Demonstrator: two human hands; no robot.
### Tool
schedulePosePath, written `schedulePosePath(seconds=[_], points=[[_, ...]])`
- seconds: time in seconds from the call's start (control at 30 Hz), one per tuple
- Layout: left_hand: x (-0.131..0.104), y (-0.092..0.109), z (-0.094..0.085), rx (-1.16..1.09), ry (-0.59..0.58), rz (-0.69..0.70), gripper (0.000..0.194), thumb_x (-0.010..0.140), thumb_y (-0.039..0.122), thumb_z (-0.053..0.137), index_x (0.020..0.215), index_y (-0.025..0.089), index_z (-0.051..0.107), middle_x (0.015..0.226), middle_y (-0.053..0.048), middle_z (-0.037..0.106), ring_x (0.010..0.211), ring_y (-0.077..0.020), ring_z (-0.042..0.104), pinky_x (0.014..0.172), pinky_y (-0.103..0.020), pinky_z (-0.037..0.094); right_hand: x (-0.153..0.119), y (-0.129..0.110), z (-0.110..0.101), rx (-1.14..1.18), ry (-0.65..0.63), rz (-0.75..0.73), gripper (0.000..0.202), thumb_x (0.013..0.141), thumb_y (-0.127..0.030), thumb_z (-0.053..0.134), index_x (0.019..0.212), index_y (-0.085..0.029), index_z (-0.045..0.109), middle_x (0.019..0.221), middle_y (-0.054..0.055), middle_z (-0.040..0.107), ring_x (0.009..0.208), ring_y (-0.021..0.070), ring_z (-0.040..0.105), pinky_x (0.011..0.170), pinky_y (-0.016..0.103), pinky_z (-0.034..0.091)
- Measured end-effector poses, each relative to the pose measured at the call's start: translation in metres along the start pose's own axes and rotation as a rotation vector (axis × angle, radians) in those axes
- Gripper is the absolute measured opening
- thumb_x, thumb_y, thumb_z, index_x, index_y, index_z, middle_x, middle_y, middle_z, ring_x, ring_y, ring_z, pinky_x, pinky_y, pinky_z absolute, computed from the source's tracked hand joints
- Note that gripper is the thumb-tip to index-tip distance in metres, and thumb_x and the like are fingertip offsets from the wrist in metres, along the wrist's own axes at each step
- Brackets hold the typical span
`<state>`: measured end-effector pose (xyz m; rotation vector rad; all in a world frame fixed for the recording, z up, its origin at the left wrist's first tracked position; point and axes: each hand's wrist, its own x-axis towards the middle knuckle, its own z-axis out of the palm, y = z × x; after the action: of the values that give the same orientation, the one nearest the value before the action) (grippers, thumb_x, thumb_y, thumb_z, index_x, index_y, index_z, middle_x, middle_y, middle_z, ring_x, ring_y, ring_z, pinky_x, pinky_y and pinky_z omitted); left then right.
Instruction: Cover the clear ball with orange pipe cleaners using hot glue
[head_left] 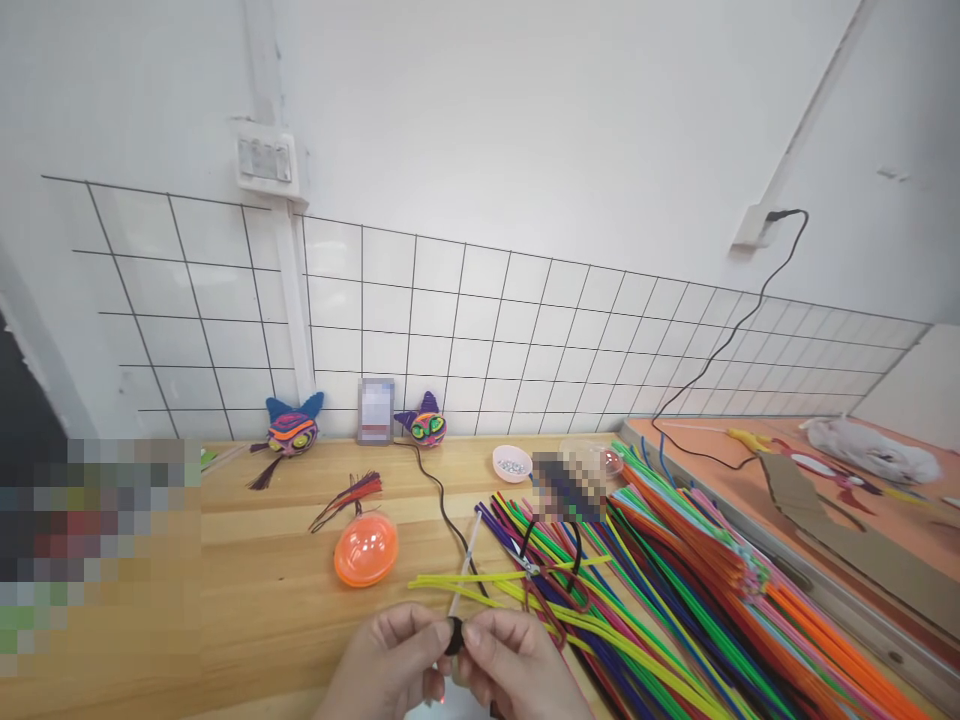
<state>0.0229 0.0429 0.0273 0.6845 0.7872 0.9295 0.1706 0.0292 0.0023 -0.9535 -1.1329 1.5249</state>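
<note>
At the bottom middle, my left hand and my right hand meet with thumbs and fingertips pinched on a small black round piece. Its exact kind is hard to make out. Just beyond it lies a thin whitish translucent stick. Yellow pipe cleaners stretch across in front of my fingers. Scissors rest on the pile of coloured pipe cleaners at the right. To the left sits an orange shiny dome.
Two cat-like heads in coloured strands, one blue-eared and one purple-eared, stand by the wall grid. A pink bowl holds small shiny bits. A black cable crosses the wooden table. Cardboard lies on the orange surface at right.
</note>
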Motion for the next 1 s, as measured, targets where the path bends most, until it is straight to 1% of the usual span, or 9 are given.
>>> schedulePosePath(seconds=[0.13, 0.3, 0.47, 0.6, 0.67, 0.8, 0.9, 1.0], points=[[0.0007, -0.0002, -0.0014, -0.001, -0.001, 0.016, 0.032, 0.046, 0.038, 0.087, 0.049, 0.012, 0.069, 0.045, -0.002, 0.065, 0.043, -0.0089, 0.052, 0.046, -0.019, 0.041, 0.0014, 0.0039, -0.0003, 0.053, -0.013, 0.020, 0.053, 0.064, -0.064, 0.068, 0.056, -0.012, 0.061, 0.048, -0.002, 0.050, 0.040, 0.0046, 0.034, 0.042, 0.020, 0.020], [0.0010, -0.0026, -0.0002, -0.031, -0.018, 0.008, 0.032, 0.046, 0.038, 0.087, 0.046, 0.013, 0.067, 0.042, -0.001, 0.064, 0.041, -0.0088, 0.053, 0.045, -0.018, 0.039, 0.0012, 0.0057, 0.0011, 0.088, -0.009, 0.031, 0.048, 0.062, -0.059, 0.074, 0.058, -0.012, 0.063, 0.051, -0.002, 0.053, 0.040, 0.0028, 0.034, 0.043, 0.018, 0.022], [0.0004, -0.0028, 0.0020, -0.058, -0.031, 0.008, 0.033, 0.043, 0.038, 0.088, 0.045, 0.012, 0.067, 0.041, -0.001, 0.062, 0.041, -0.0091, 0.053, 0.043, -0.018, 0.038, 0.0017, 0.0065, 0.0004, 0.070, -0.028, 0.011, 0.052, 0.058, -0.063, 0.074, 0.061, -0.013, 0.063, 0.051, -0.003, 0.052, 0.040, 0.0029, 0.032, 0.041, 0.018, 0.022], [0.0029, -0.0027, -0.0016, -0.037, -0.006, 0.011, 0.034, 0.042, 0.039, 0.088, 0.046, 0.013, 0.066, 0.042, 0.000, 0.063, 0.038, -0.0079, 0.050, 0.043, -0.019, 0.037, 0.0014, 0.0032, -0.0033, 0.010, -0.047, -0.001, 0.053, 0.068, -0.063, 0.067, 0.061, -0.011, 0.065, 0.046, -0.005, 0.044, 0.039, 0.0035, 0.031, 0.039, 0.018, 0.019], [0.0045, -0.0037, -0.0039, -0.021, -0.007, 0.019, 0.034, 0.043, 0.040, 0.087, 0.046, 0.014, 0.066, 0.042, -0.001, 0.063, 0.038, -0.0081, 0.050, 0.043, -0.020, 0.037, 0.0014, 0.0017, -0.0040, -0.024, -0.064, -0.004, 0.052, 0.070, -0.063, 0.066, 0.063, -0.011, 0.065, 0.046, -0.005, 0.044, 0.040, 0.0037, 0.032, 0.039, 0.017, 0.019], [0.0059, -0.0063, -0.0058, -0.009, -0.014, 0.024, 0.035, 0.044, 0.042, 0.087, 0.046, 0.013, 0.067, 0.042, -0.001, 0.063, 0.039, -0.0093, 0.052, 0.044, -0.021, 0.038, 0.0022, 0.0002, -0.0026, -0.052, -0.076, -0.021, 0.051, 0.064, -0.064, 0.069, 0.064, -0.013, 0.063, 0.051, -0.004, 0.049, 0.042, 0.0040, 0.034, 0.043, 0.017, 0.026], [0.0051, -0.0064, -0.0046, 0.000, -0.023, 0.032, 0.035, 0.043, 0.043, 0.087, 0.045, 0.014, 0.066, 0.042, -0.001, 0.063, 0.039, -0.0092, 0.051, 0.044, -0.021, 0.037, 0.0022, -0.0014, -0.0025, -0.086, -0.072, -0.037, 0.052, 0.064, -0.065, 0.069, 0.062, -0.014, 0.062, 0.051, -0.004, 0.049, 0.042, 0.0049, 0.035, 0.045, 0.018, 0.030], [0.0040, -0.0052, -0.0031, 0.030, -0.020, 0.056, 0.035, 0.042, 0.043, 0.087, 0.046, 0.014, 0.067, 0.041, 0.000, 0.062, 0.040, -0.0088, 0.050, 0.044, -0.021, 0.037, 0.0017, -0.0026, -0.0039, -0.111, -0.057, -0.053, 0.049, 0.065, -0.063, 0.069, 0.062, -0.015, 0.060, 0.054, -0.003, 0.052, 0.045, 0.0064, 0.040, 0.047, 0.019, 0.032]])
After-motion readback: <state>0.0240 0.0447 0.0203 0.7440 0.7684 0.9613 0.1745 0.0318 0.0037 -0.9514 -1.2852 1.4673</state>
